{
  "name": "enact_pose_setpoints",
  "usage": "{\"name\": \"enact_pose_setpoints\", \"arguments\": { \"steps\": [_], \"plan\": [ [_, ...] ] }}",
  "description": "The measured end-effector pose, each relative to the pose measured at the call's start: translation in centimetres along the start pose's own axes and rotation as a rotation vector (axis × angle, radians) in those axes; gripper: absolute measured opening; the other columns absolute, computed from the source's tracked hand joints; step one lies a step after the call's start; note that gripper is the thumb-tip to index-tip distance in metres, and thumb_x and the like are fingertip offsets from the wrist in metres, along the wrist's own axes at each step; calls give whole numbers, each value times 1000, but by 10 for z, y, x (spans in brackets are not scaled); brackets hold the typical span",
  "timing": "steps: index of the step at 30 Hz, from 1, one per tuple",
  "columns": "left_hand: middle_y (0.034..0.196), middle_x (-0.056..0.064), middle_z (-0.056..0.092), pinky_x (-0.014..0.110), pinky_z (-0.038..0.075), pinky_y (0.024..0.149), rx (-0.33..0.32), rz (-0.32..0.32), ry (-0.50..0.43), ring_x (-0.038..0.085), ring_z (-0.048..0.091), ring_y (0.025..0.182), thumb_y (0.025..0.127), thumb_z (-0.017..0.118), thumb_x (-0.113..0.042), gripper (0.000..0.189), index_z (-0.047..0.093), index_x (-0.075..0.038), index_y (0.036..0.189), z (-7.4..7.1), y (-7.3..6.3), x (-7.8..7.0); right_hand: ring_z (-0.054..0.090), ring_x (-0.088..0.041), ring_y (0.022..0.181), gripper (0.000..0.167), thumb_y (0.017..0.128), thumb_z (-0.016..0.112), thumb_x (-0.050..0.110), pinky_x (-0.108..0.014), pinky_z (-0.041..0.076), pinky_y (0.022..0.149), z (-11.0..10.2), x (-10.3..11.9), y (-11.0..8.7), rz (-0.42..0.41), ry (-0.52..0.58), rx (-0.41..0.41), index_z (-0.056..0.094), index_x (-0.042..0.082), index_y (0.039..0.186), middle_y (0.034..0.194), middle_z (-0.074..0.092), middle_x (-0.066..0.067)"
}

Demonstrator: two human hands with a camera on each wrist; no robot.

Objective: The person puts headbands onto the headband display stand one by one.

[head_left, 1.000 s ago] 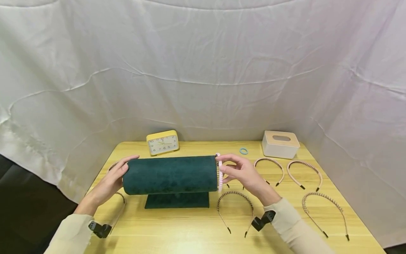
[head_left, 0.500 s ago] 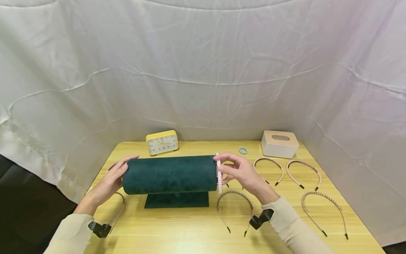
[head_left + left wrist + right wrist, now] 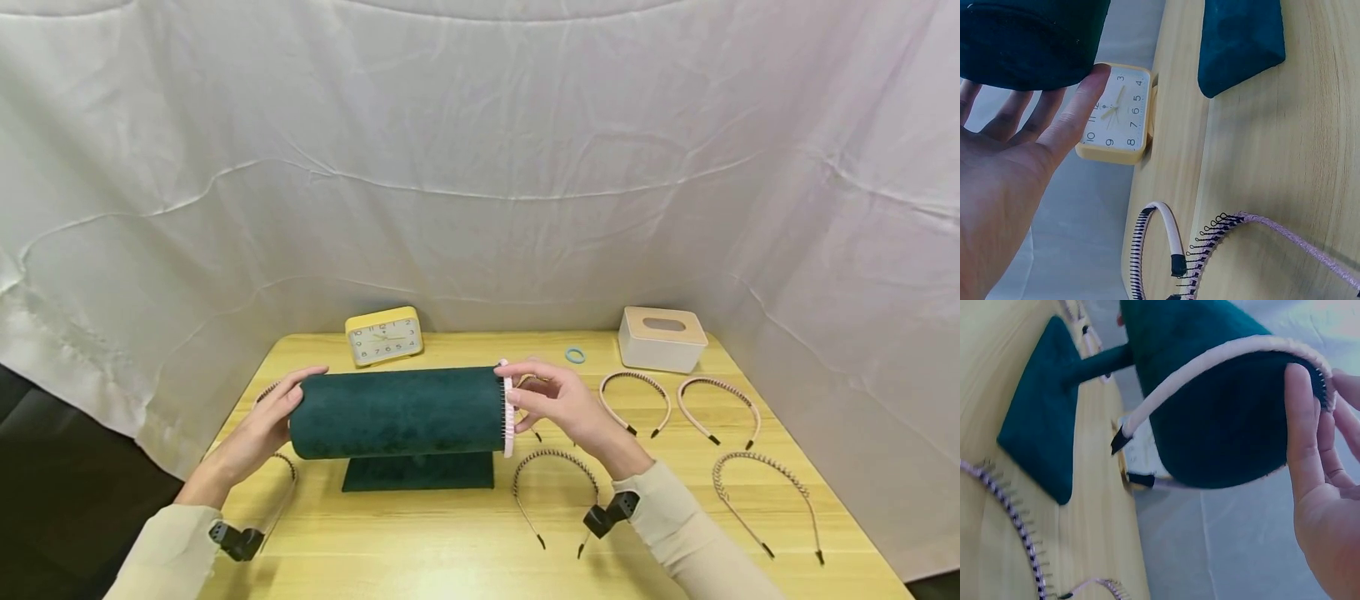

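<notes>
Thumb and fingers of my right hand (image 3: 561,404) are pinched together on the pink headband (image 3: 509,429), whose arc hugs the rim at the right end of the dark green roll (image 3: 397,412) while its black-tipped ends hang toward the table (image 3: 420,546). I hold it near the top of its curve, I think because that lets both legs straddle the roll. My left hand (image 3: 262,422) lies with straight, parted fingers against the opposite end, gripping nothing, probably to brace the roll against a sideways push. Underneath, the flat base (image 3: 420,474) sits on the table; its post lifts the roll, so a band's ends have room below. Just right of the base lies a slim headband (image 3: 557,453), with a spiky headband (image 3: 750,456) well apart on the far right; I judge they are spread out for easy picking. Beyond my right hand, two rear headbands (image 3: 712,381) lie side by side. Farther back, the yellow clock (image 3: 386,340), blue ring (image 3: 567,357) and tissue box (image 3: 660,347) seem set aside, before the pale cloth (image 3: 480,167).
</notes>
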State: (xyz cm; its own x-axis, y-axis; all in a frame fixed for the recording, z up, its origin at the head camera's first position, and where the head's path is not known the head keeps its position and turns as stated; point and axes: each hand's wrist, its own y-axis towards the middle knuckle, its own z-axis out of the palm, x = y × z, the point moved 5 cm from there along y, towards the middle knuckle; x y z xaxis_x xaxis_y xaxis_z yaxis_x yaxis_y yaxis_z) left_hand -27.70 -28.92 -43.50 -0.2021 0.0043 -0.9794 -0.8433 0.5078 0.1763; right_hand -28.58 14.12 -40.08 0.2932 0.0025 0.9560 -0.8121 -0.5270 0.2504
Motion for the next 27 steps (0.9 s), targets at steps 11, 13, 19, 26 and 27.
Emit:
{"name": "enact_pose_setpoints", "arguments": {
  "steps": [11,13,19,26,27],
  "plan": [
    [150,-14,59,27,55,105,1,3,0,3,61,131,122,25,-22,51,26,-10,171,0,-1,0,52,-18,144,35,106,68,1,-40,52,116,-2,1,-1,-197,-103,-45,69,1,141,159,44,-24],
    [150,-13,59,26,55,105,1,2,0,3,61,131,122,25,-22,51,27,-11,171,0,-1,0,51,-17,147,36,106,66,-1,-40,50,120,-2,0,-1,-218,-91,-27,66,-2,142,160,43,-25],
    [150,-14,59,28,56,104,-11,5,9,3,61,131,121,25,-21,51,27,-10,171,-1,-1,1,50,-18,150,37,106,68,0,-34,42,126,1,2,1,-248,-160,-15,67,4,143,160,49,-18],
    [150,-13,59,27,56,105,-9,6,10,3,61,131,121,25,-21,51,28,-11,171,-1,0,1,50,-22,149,37,105,73,8,-32,41,125,9,3,7,-240,-306,-39,71,18,141,159,54,-8],
    [150,-13,59,27,55,105,-9,6,9,3,61,131,121,25,-21,51,28,-11,171,-1,0,2,50,-22,149,37,105,73,9,-36,41,125,11,4,7,-237,-325,-44,72,19,140,159,55,-6]
  ]
}}
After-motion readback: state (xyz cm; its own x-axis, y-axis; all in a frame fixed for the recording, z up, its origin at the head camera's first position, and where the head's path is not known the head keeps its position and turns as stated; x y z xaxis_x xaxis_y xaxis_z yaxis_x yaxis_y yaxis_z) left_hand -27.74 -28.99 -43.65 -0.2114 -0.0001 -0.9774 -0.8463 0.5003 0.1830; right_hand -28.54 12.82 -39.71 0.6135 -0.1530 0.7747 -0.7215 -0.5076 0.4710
